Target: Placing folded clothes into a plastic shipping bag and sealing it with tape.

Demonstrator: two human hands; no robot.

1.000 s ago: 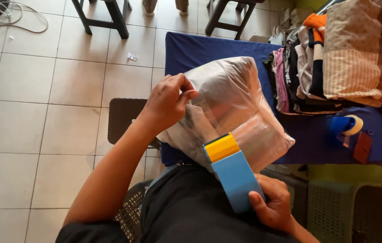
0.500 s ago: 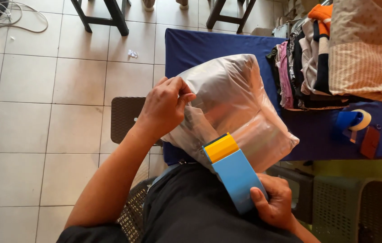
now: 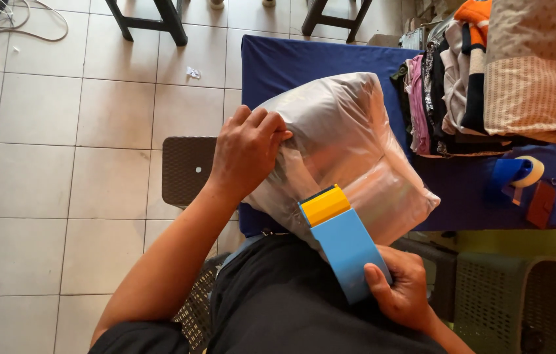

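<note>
Clear plastic wrapping on the bulging, soft parcel (image 3: pixel 347 157) is lying half on the blue cloth-covered counter (image 3: pixel 304 62) and half over the person's lap. The left hand (image 3: pixel 246 152) is pressing its fingers (image 3: pixel 271 124) into a fold at the parcel's near side, while the right hand (image 3: pixel 404 288) is gripping the blue and yellow tape dispenser (image 3: pixel 338 237) against the film. Slack film is likely to bunch, so tape could be wrinkling or missing the fold.
</note>
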